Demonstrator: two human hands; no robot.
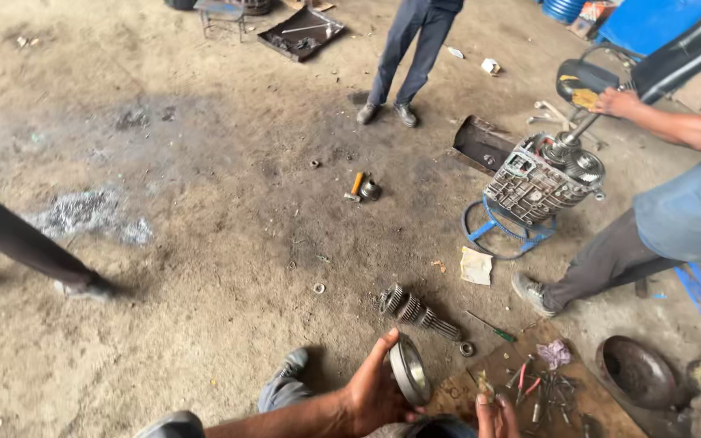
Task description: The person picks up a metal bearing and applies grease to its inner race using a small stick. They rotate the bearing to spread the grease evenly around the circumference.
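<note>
My left hand (pixel 373 393) grips a shiny metal ring (pixel 409 370), held on edge above the dirt floor. My right hand (pixel 496 415) shows only its fingertips at the bottom edge, over a wooden board (pixel 492 369); a small yellowish piece sits at its fingers, and whether it holds it is unclear. A toothed gear shaft (pixel 419 312) lies on the floor just beyond the ring. A green-handled screwdriver (pixel 492 328) and a small bearing (pixel 467 349) lie beside it.
A person in blue at the right has a hand (pixel 617 101) on a gearbox (pixel 541 180) standing on a blue stand. Another person's legs (pixel 407 57) stand at the top, and a third person's leg (pixel 18 243) at the left. An orange-handled tool (pixel 357 186), round pan (pixel 634 373), loose tools (pixel 541 389).
</note>
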